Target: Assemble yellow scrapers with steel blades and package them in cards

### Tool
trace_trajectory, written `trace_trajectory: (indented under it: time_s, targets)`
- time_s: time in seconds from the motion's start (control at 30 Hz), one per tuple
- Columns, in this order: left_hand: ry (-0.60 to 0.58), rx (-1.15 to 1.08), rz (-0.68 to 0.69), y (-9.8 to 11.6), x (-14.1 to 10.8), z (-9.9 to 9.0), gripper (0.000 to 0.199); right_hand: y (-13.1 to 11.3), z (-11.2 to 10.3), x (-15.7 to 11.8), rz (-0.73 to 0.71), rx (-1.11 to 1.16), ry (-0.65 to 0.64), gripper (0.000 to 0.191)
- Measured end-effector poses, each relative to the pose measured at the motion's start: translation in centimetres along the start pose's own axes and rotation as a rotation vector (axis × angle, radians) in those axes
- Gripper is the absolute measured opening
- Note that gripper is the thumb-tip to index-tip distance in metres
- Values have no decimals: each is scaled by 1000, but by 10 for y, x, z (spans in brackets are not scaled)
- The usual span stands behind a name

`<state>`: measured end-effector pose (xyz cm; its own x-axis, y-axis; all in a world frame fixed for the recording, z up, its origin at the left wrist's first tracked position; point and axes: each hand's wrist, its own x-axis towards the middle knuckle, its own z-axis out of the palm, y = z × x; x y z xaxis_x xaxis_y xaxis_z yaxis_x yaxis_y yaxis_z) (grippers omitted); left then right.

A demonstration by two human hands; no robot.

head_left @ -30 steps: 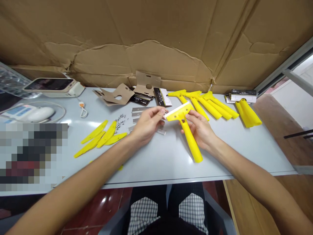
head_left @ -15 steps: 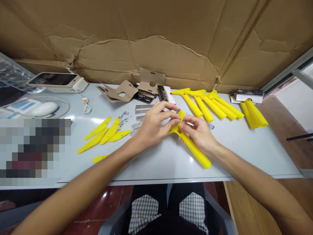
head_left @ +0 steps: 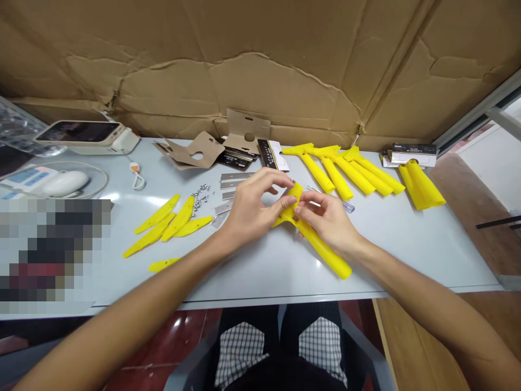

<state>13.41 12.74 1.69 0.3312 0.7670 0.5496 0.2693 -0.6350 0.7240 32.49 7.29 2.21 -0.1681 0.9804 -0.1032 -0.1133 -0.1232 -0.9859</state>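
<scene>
Between both hands is a yellow plastic scraper [head_left: 324, 251], its long round handle slanting toward the table's front edge. My left hand [head_left: 254, 206] pinches the scraper's wide head between thumb and fingers. My right hand [head_left: 331, 220] closes its fingertips on the scraper where head and handle meet; its palm side is partly hidden. A bit of metal edge shows at the head's far tip. Left of my left hand lie thin metal blades [head_left: 234, 185], a scatter of small screws [head_left: 200, 199] and several yellow cover plates [head_left: 186, 218]. Behind my right hand, a screwdriver [head_left: 348, 207] is partly covered.
Several yellow scraper handles [head_left: 340, 176] lie in a row at the back right, beside a packaged yellow scraper [head_left: 423, 184]. Opened cardboard packaging [head_left: 199, 149] stands against the cardboard wall [head_left: 244, 32]. A phone-like device [head_left: 87, 133] and a white mouse [head_left: 65, 183] are at left.
The view has shifted slightly, moving table items a little left. My left fingers have moved slightly on the scraper's head, showing more of it. Both hands keep hold.
</scene>
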Motion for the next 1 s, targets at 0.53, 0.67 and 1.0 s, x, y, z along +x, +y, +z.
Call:
trace_trajectory:
  time_s: [0.53, 0.67, 1.0]
  targets:
    - [-103, -387, -487, 1, 1, 2, 44, 1, -2, 1, -66, -129, 47, 27]
    - [-106, -374, -474, 4, 1, 3, 41, 2, -3, 2, -105, -181, 54, 24]
    - [-78, -378, -537, 7, 0, 2, 41, 2, -3, 3, -124, -227, 46, 16]
